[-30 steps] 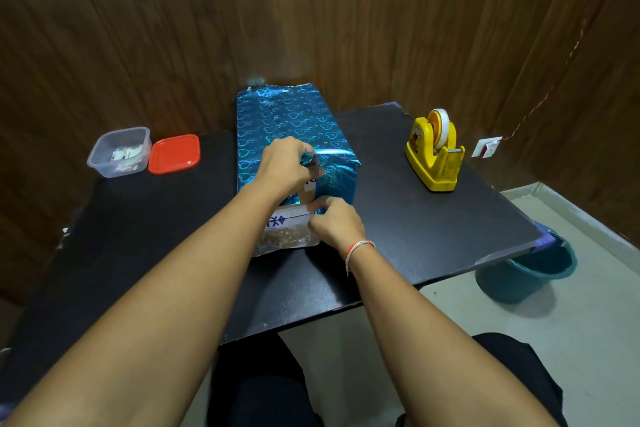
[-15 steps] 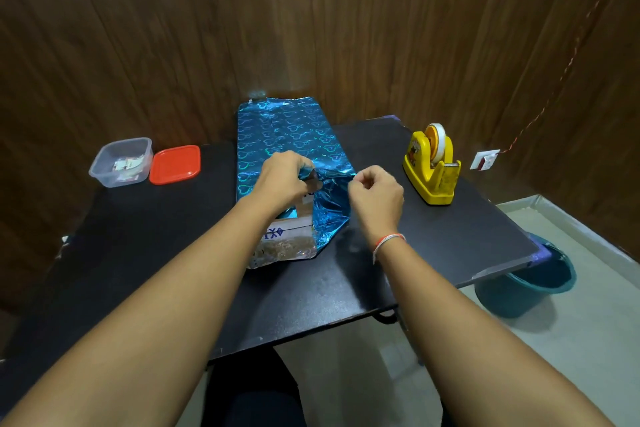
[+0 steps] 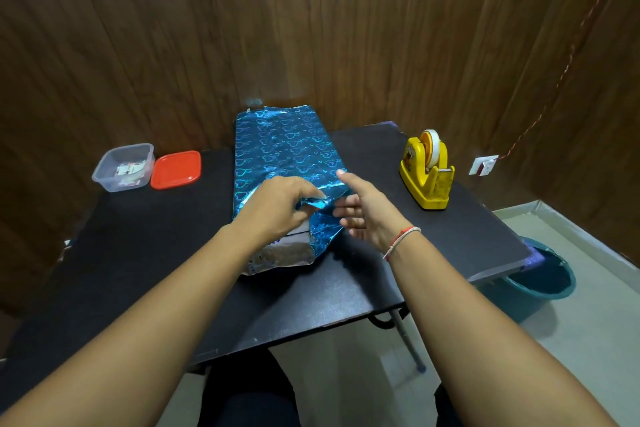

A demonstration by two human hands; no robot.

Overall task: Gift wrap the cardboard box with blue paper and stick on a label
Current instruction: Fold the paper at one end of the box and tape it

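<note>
The cardboard box lies lengthwise in the middle of the black table (image 3: 145, 253), covered in shiny blue paper (image 3: 280, 146) with a heart print. At its near end the paper hangs loose, and a bare strip of the box (image 3: 294, 236) shows above a silver flap. My left hand (image 3: 277, 204) pinches a fold of blue paper at the near top edge. Just right of that fold, my right hand (image 3: 363, 211) has straight, spread fingers, the index finger pointing over the box's right edge. It holds nothing.
A yellow tape dispenser (image 3: 427, 173) with a white roll stands on the table's right side. At the back left sit a clear tub (image 3: 123, 166) with small items and its red lid (image 3: 176, 169). A teal bucket (image 3: 540, 281) stands on the floor beyond the right corner.
My right hand let go of the paper at the near end, rose beside the box and opened its fingers. My left hand kept its pinch on the fold.
</note>
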